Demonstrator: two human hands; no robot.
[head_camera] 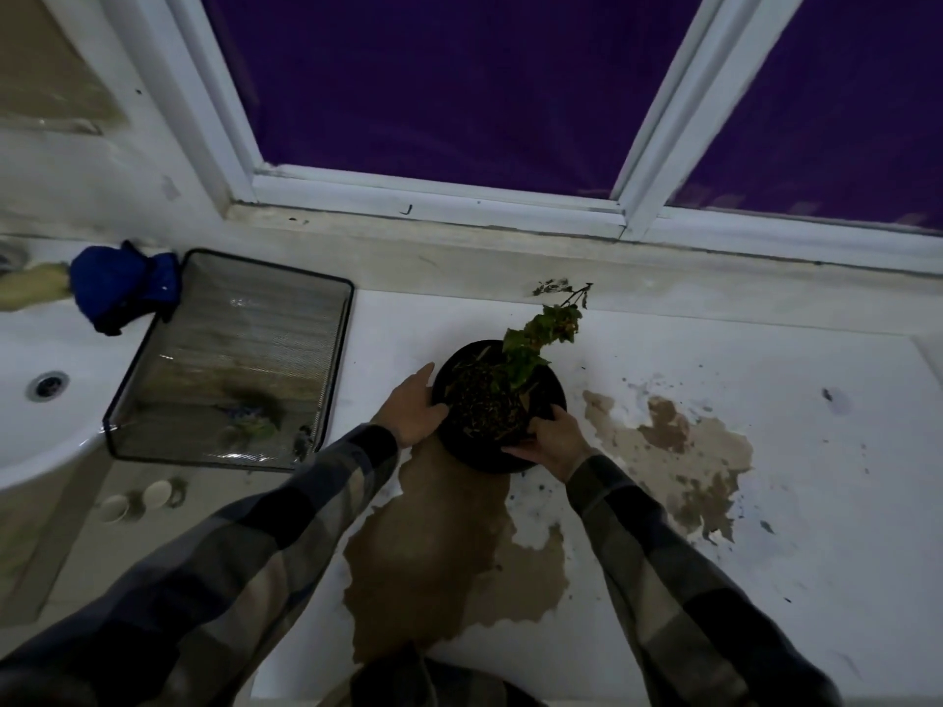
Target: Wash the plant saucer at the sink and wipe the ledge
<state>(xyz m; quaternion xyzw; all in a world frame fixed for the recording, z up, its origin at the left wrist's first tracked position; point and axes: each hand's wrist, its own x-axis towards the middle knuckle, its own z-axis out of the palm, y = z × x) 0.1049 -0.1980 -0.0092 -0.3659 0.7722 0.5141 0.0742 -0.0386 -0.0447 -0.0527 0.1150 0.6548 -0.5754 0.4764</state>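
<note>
Ledge (740, 369): left hand (413, 413), right hand (553, 443) clasp pot (555, 391).

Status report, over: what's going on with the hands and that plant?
Gripping the plant pot: left hand, right hand. Brown stains on the ledge. In the way: mesh tray between pot and sink.

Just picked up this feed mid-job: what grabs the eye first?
The left hand and right hand hold a black potted plant below the purple-covered window. A big brown stain spreads over the white ledge from under the pot toward the near edge, with more patches to its right. At left, a blue cloth lies on the sink rim beside a mesh tray.
</note>
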